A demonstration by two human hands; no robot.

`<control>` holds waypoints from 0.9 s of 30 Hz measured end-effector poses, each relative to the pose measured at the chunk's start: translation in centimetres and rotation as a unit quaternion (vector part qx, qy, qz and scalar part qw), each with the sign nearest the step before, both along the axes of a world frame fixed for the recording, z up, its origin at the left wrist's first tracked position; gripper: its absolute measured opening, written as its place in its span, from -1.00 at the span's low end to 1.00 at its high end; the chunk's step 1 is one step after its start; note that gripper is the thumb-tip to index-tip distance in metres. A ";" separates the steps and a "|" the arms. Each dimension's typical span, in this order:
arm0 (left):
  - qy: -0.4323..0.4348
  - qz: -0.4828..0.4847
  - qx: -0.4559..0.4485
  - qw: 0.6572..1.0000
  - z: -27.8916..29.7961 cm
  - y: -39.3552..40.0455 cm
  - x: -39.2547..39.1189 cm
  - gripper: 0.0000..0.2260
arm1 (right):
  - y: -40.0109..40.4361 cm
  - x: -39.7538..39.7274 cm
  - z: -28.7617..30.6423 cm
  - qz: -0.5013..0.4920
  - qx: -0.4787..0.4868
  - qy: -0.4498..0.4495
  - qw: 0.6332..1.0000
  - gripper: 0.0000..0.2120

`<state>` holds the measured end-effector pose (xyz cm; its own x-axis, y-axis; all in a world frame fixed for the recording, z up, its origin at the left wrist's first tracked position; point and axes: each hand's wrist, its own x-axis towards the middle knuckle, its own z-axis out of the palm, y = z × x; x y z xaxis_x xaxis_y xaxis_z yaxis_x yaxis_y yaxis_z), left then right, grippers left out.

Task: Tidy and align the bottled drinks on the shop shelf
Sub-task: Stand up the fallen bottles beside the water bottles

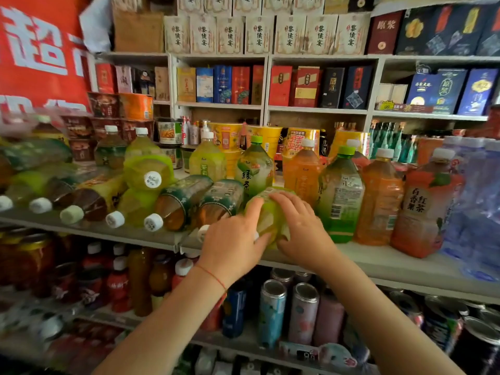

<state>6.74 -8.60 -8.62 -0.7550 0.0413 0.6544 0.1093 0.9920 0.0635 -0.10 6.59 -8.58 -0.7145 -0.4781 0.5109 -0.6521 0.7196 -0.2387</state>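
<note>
A light-green bottle (272,215) lies on its side on the grey shelf (378,262), cap toward me. My left hand (232,242) grips it from the left, near the cap end. On its right side rests my right hand (300,226), fingers curled over the top. To the left, several bottles lie on their sides in a row, among them a dark-green-labelled bottle (184,201) and another (220,204). Upright to the right stand a green tea bottle (341,196), an orange bottle (380,201) and a red tea bottle (424,209).
Behind the lying row, more bottles stand upright, with yellow noodle cups (232,142) further back. Water bottles (476,201) crowd the right end of the shelf. Cans and small bottles fill the shelf below (273,315). Boxed goods line the upper shelves.
</note>
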 end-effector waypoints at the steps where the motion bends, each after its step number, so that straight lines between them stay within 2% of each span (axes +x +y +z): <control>1: 0.024 -0.028 0.024 0.999 0.0 0.2 -0.2 -0.51 | 0.3 -0.1 -0.2 0.006 -0.019 -0.004 1.000 -0.12; 5: 0.167 -0.118 0.071 0.976 1.0 1.2 -2.1 -0.80 | 1.9 -0.1 -1.0 0.026 -0.123 -0.031 0.992 0.05; 8: 0.261 -0.141 0.093 0.950 3.8 2.6 -3.4 -0.81 | 1.9 0.3 -0.9 -0.005 -0.181 -0.006 0.983 0.15; 10: 0.277 -0.151 0.126 0.941 6.1 3.7 -3.9 -0.78 | 1.8 0.5 -0.5 -0.036 -0.201 0.027 0.979 0.17; 13: 0.212 -0.166 0.208 0.940 8.3 4.5 -5.3 -0.73 | 2.1 0.3 0.6 -0.076 -0.192 0.042 0.978 0.15; 16: 0.118 -0.162 0.251 0.947 7.9 4.7 -7.9 -0.72 | 2.7 -0.3 1.2 -0.108 -0.173 0.014 0.979 0.02; 18: -0.006 -0.186 0.306 0.934 7.1 4.8 -9.4 -0.55 | 3.0 -0.7 1.4 -0.117 -0.165 0.006 0.979 -0.13; 20: -0.079 -0.212 0.361 0.905 6.1 4.9 -10.1 -0.36 | 3.1 -1.1 1.4 -0.131 -0.140 0.009 0.981 -0.28; 22: -0.078 -0.230 0.362 0.900 5.2 4.7 -10.4 -0.27 | 3.1 -1.6 1.0 -0.138 -0.125 0.001 0.982 -0.43; 24: -0.086 -0.225 0.333 0.912 4.1 4.9 -10.5 -0.21 | 3.3 -2.1 0.7 -0.149 -0.129 -0.001 0.980 -0.68; 26: -0.141 -0.172 0.292 0.930 2.6 5.3 -10.5 -0.22 | 3.4 -2.7 0.6 -0.174 -0.092 0.011 0.980 -0.88; 27: -0.175 -0.125 0.259 0.942 1.8 5.4 -10.4 -0.30 | 3.5 -2.9 0.5 -0.184 -0.065 0.014 0.981 -0.90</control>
